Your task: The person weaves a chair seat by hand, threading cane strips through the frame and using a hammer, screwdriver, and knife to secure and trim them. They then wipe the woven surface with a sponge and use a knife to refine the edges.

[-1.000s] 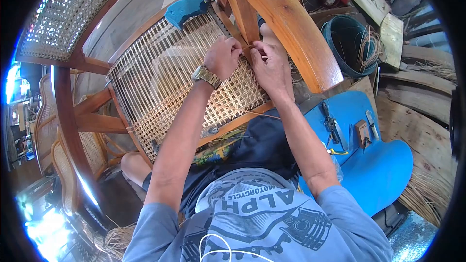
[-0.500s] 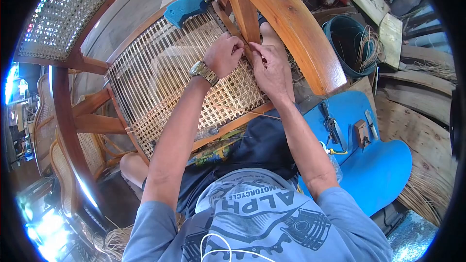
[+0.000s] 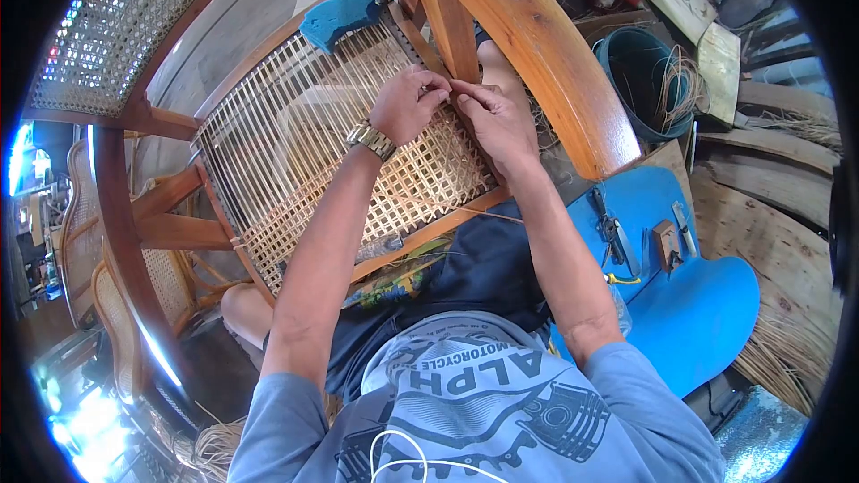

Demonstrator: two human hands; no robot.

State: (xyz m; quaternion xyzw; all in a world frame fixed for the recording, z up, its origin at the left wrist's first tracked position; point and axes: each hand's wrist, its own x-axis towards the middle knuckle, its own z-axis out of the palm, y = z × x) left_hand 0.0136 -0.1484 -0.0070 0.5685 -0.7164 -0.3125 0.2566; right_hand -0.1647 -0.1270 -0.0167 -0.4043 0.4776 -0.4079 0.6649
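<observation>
Cane strand (image 3: 447,207) slanting toward hands (image 3: 452,107)

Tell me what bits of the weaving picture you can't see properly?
- Head view: the cane strand at the fingers is too thin to trace; the left hand and right hand cover it.
- The woven seat under both hands is hidden.
- The bucket is partly behind the wooden armrest.
- The small tools on the blue chair are too small to identify.
</observation>
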